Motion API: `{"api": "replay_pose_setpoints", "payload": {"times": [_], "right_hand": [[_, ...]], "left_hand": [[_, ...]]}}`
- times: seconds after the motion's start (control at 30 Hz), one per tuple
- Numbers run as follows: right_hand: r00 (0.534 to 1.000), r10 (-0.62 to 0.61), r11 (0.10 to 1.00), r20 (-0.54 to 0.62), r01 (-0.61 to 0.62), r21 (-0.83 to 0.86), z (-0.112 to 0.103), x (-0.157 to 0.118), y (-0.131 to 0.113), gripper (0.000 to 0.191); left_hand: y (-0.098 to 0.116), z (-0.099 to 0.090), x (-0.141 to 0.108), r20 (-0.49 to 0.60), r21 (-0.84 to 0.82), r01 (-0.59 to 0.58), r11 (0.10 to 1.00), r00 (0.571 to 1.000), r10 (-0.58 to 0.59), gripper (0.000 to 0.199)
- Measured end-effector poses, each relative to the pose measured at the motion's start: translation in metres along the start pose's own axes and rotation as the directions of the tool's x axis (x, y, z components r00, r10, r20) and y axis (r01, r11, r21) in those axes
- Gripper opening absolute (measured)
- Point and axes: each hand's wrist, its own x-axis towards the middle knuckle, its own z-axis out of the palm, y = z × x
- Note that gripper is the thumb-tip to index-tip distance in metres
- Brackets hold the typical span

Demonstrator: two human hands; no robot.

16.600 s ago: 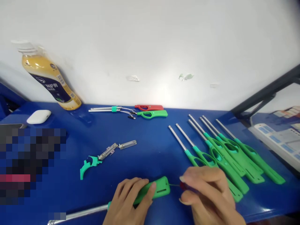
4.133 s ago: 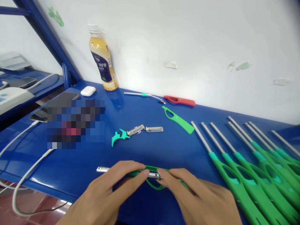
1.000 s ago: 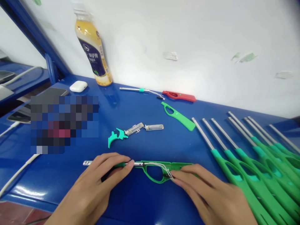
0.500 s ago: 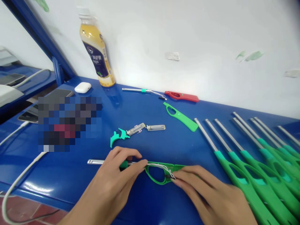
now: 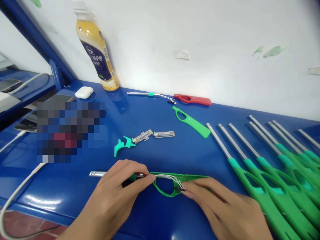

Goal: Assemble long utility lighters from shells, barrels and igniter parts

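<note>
A hollow green lighter half-shell (image 5: pixel 195 178) lies low over the blue table, its inner side facing up. My left hand (image 5: pixel 117 190) is closed around the front end, pinching the metal tube (image 5: pixel 96 174) where it meets the shell. White wires (image 5: pixel 172 178) run from there along the top of the finger loop. My right hand (image 5: pixel 225 200) is closed on the shell's handle, its fingertips at a small black connector (image 5: pixel 179 189) on the wire ends. Above the hands lie a teal trigger piece (image 5: pixel 120 145) and two clear fuel tanks (image 5: pixel 164 134).
Several assembled green lighters (image 5: pixel 267 190) lie at the right. Behind are a loose green half-shell (image 5: pixel 193 124), a red half-shell (image 5: pixel 196 100) and another wired metal tube (image 5: pixel 140 93). A bottle (image 5: pixel 96 53), a white earphone case (image 5: pixel 84 92) and a cable (image 5: pixel 17 186) are at the left.
The view has shifted slightly, so the table items appear a little further left. My left fingers have settled lower around the tube; my right hand keeps its hold.
</note>
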Motion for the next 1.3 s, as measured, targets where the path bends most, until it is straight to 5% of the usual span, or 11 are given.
{"api": "replay_pose_setpoints", "payload": {"times": [0.37,0.6,0.9,1.03,1.17,1.3], "right_hand": [[0.998,0.008,1.000,-0.061,-0.010,-0.021,0.007,0.001,-0.001,0.038],[0.998,0.021,1.000,-0.057,-0.022,-0.016,0.010,0.000,-0.001,0.036],[0.998,-0.004,1.000,-0.059,0.004,-0.012,0.008,-0.003,0.001,0.036],[0.997,-0.040,0.999,-0.061,0.039,-0.012,0.009,-0.003,0.003,0.037],[0.997,-0.036,0.999,-0.075,0.035,-0.013,0.012,-0.004,0.003,0.034],[0.994,-0.033,0.999,-0.100,0.030,-0.030,0.014,-0.006,0.002,0.033]], "left_hand": [[-0.004,-0.002,0.004,0.028,0.011,-0.084,0.996,0.996,0.084,0.042],[-0.006,0.001,0.000,0.044,-0.163,-0.025,0.986,0.999,0.033,0.039],[-0.002,0.003,-0.003,0.046,-0.066,0.014,0.998,0.999,-0.011,0.029],[0.002,-0.006,0.002,-0.037,0.043,0.075,0.996,0.997,-0.074,0.030],[-0.013,-0.025,0.010,-0.204,0.265,0.265,0.927,0.955,-0.215,0.021],[-0.034,-0.035,0.015,-0.146,0.354,0.424,0.834,0.905,-0.399,0.040]]}}
